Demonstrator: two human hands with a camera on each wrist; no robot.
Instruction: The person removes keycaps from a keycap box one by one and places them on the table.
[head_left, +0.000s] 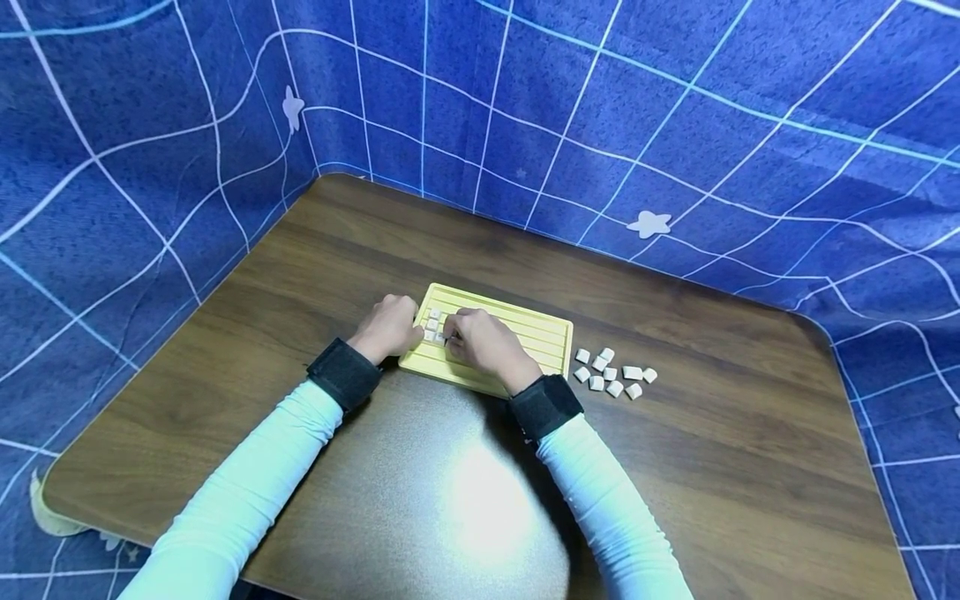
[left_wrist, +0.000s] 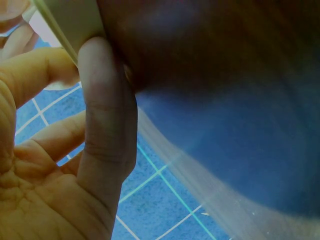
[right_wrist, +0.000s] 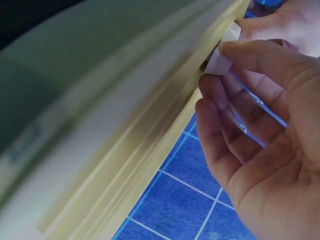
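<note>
Backdrop cloth [head_left: 525,100], deep blue with white and turquoise grid lines, hanging behind and at both sides. Table [head_left: 712,467] next, brown wood grain, rounded at the corners, glossy, with a bright patch of reflected light toward the near edge. Left sleeve [head_left: 255,467] and right sleeve [head_left: 607,500], both pale blue and wrinkled, reaching in from the near side toward the middle. Yellow tray [head_left: 538,330] near the middle of the tabletop, rectangular, slightly askew, with a raised rim and straight ridges running lengthwise. Right hand [head_left: 487,342] above the left half of it, thumb and fingertip pinching a small white piece [right_wrist: 218,63] close against the ridges. Left hand [head_left: 390,325] at the tray's left end, grasping the edge between thumb and finger. Black wristbands [head_left: 345,373] on both wrists, without any readable label. Pale stars [head_left: 649,224] on the cloth, one behind the table, another toward the left corner. Loose white pieces [head_left: 596,383], blocky and keycap-like, scattered in a cluster just beside the tray's right end. Set pieces [head_left: 432,325], likewise white, grouped inside the tray near the left hand, with faint dark marks too small to read.
</note>
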